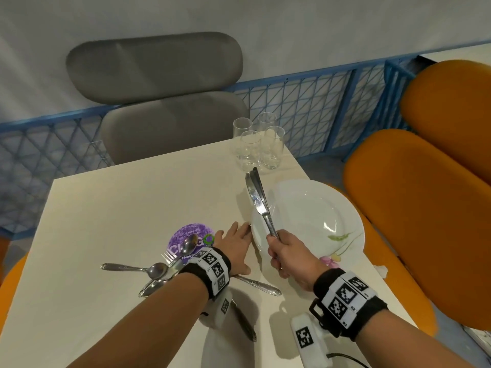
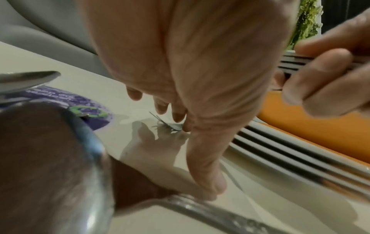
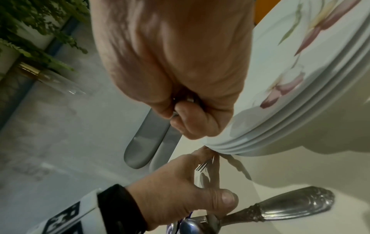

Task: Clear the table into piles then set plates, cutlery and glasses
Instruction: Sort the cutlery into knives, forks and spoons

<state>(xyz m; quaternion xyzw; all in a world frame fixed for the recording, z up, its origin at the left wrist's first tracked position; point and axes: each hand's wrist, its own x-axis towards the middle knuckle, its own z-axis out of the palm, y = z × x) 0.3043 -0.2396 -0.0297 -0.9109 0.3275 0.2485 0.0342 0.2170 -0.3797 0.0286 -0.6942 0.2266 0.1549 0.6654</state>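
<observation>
My right hand (image 1: 279,248) grips two table knives (image 1: 256,197) by their handles, blades pointing up and away over the left rim of the stack of white flowered plates (image 1: 318,216). My left hand (image 1: 239,235) lies over a fork on the table just left of the plates. Its fingertips (image 2: 178,117) touch the fork's tines (image 2: 168,125) and its thumb rests beside the ornate handle (image 1: 260,284). A loose pile of spoons and a fork (image 1: 159,269) lies left of that wrist. Several empty glasses (image 1: 257,142) stand together at the table's far edge.
A purple round sticker (image 1: 191,237) is on the cream table (image 1: 119,221) under the spoons. Another knife (image 1: 244,325) lies below my left forearm. A grey chair (image 1: 159,102) stands beyond the table, orange seats (image 1: 425,208) to the right, and a blue mesh railing (image 1: 318,102) behind.
</observation>
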